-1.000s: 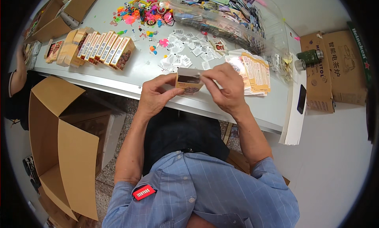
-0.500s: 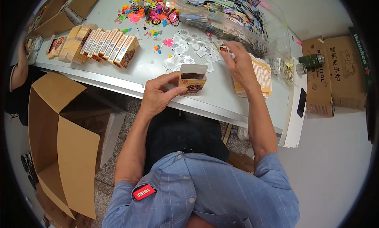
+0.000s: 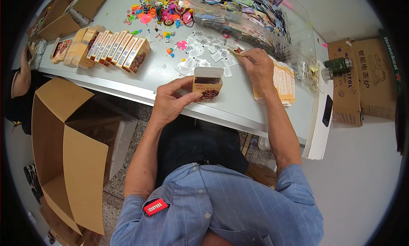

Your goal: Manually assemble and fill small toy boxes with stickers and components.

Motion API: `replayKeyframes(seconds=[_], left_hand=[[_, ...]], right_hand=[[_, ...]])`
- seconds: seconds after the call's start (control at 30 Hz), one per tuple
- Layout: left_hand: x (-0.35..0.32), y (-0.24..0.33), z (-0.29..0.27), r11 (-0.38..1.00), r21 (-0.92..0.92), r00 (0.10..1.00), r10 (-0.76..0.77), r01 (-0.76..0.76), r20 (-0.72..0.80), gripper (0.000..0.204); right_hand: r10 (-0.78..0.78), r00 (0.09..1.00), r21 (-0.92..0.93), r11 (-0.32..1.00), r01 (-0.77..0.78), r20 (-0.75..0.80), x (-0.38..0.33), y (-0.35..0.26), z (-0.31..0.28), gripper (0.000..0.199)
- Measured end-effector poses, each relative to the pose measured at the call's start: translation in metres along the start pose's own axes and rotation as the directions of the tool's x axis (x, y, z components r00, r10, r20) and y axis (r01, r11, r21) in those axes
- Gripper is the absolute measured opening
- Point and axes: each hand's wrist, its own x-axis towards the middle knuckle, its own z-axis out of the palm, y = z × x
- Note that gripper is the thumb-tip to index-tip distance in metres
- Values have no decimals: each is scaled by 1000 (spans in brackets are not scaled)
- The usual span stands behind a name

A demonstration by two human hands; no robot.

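Note:
My left hand [image 3: 169, 102] grips a small yellow printed carton [image 3: 207, 92] near the table's front edge. The carton stands upright with its top flap raised and its dark inside showing. Between the thumb and fingers of my right hand [image 3: 260, 68] is a thin, flat card-like piece [image 3: 237, 53], seen nearly edge-on; its exact kind is unclear. That hand is above the far end of a fanned stack of orange-and-white flat pieces [image 3: 283, 84]. Small white printed packets [image 3: 198, 52] lie scattered just beyond the carton.
A row of filled-out cartons [image 3: 117, 50] stands at left. Colourful small toys [image 3: 159, 12] are heaped at the back, beside a clear tub [image 3: 251, 27] of cards. A large open cardboard box [image 3: 83, 169] sits below the table at left. A dark phone [image 3: 326, 110] lies at right.
My right hand has turned and shifted slightly, and the flat piece in its fingers now points left, tilted nearly edge-on. My left hand and the carton stay almost in place.

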Motion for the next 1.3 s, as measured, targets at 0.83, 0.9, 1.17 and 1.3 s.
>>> replayKeyframes(seconds=[0.83, 0.9, 1.17, 1.3], left_hand=[[-1, -2, -1, 1000, 14, 1000, 7, -7, 5, 44], [0, -4, -1, 999, 46, 1000, 12, -12, 5, 44], [-1, -1, 0, 1000, -6, 1000, 7, -7, 2, 44], [-1, 2, 0, 999, 39, 1000, -2, 1, 10, 45]], right_hand=[[-23, 1000, 541, 841, 13, 12, -25, -88, -23, 22], [56, 998, 590, 806, -50, 9, -31, -81, -25, 21], [-22, 1000, 485, 874, 15, 9, -26, -94, -26, 23], [-82, 995, 437, 898, 47, 62, -15, -96, -19, 23]])
